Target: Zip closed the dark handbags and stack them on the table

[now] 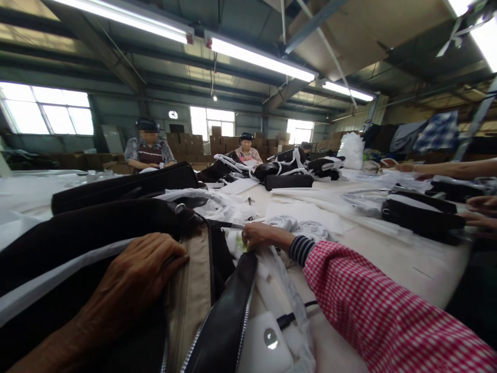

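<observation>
A large black bag (116,212) lies in front of me, its beige lining (200,254) showing between the teeth of a metal zipper. My left hand (143,264) is closed on the edge of the opening, thumb against the lining. My right hand (258,235) is beyond the bag's right end, fingers closed around a thin dark stick-like thing (229,224) that reaches to the bag near a metal ring (180,208). What its far end is, I cannot make out. A black zippered flap (223,316) hangs open to the right.
A white device (266,344) with a black cable lies beside the flap. More black bags (289,181) and white wrapping (209,204) cover the table (430,269). Co-workers (149,147) sit across; other people's hands (481,210) work at right near a black bag (423,215).
</observation>
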Action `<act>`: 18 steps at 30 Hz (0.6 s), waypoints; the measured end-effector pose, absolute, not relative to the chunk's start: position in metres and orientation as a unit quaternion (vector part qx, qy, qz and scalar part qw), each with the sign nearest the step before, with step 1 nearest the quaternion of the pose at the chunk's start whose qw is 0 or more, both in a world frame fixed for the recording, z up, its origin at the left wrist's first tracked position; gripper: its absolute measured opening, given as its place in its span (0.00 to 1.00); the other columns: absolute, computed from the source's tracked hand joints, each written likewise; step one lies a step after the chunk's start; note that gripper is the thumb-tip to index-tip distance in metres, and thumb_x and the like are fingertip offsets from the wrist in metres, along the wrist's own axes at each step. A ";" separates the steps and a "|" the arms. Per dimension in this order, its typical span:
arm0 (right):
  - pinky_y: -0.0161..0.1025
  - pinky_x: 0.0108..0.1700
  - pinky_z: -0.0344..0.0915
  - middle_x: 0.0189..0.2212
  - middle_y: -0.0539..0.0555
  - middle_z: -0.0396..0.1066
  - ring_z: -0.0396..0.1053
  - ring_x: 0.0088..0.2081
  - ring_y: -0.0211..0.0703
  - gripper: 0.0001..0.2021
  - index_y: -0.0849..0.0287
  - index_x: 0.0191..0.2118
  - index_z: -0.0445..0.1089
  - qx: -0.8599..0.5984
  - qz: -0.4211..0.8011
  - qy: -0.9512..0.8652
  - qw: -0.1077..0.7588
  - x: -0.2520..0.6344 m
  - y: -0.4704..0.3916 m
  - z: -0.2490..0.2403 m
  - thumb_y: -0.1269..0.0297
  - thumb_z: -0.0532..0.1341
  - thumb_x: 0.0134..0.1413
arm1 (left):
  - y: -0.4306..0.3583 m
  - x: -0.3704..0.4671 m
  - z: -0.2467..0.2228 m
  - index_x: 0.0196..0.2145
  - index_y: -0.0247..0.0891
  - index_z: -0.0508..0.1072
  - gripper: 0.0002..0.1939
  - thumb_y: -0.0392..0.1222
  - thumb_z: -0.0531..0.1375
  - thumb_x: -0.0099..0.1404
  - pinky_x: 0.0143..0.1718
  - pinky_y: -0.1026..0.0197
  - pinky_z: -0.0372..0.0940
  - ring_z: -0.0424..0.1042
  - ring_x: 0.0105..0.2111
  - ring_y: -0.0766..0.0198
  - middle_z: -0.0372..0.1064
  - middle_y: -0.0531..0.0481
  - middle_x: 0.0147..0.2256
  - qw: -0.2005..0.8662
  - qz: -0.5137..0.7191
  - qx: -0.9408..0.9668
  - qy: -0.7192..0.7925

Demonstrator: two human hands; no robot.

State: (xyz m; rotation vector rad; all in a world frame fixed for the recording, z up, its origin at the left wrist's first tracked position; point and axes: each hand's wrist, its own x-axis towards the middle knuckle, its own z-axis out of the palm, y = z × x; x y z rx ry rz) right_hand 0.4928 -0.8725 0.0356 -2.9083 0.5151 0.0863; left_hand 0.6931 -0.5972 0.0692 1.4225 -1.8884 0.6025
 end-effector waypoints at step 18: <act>0.35 0.34 0.59 0.30 0.55 0.75 0.70 0.33 0.43 0.06 0.62 0.33 0.74 -0.950 -0.149 0.260 0.083 0.475 -0.831 0.053 0.75 0.61 0.48 | -0.591 0.694 0.080 0.35 0.43 0.75 0.10 0.48 0.58 0.73 0.37 0.56 0.67 0.75 0.33 0.58 0.75 0.51 0.33 0.333 0.184 0.598 -0.705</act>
